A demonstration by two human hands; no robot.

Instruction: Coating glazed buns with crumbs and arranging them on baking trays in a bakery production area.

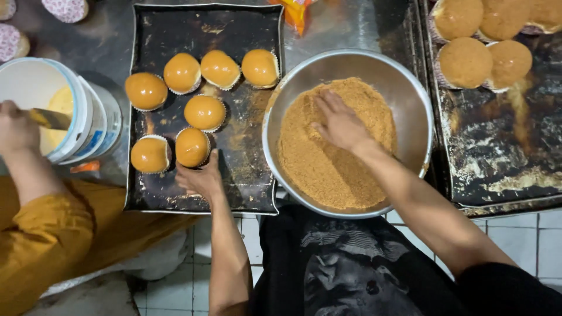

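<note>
The left hand (202, 175) curls loosely around the near side of a glazed bun (192, 147), fingers touching its paper cup; whether it grips or only touches, I cannot tell. That bun stands at the near edge of a dark tray (257, 181), with a second bun (150, 154) just to the hand's left and five more buns (204, 112) farther out beyond the fingers. The right hand (339, 124) lies spread wide open, palm down, flat on brown crumbs (328, 169) that fill a steel bowl (351, 61); it presses the crumbs and grasps nothing, and the fingers point away from the body. The bowl sits between the two hands' trays, touching the dark tray's right edge. Beyond and to the right of the right hand, crumb-coated buns (465, 61) stand on another tray (503, 169), scorched and worn. Far to the left of the left hand, another person's hand (16, 129), out of an orange sleeve (47, 234), holds a spatula (51, 119) in a white tub (88, 117) of yellow cream.
</note>
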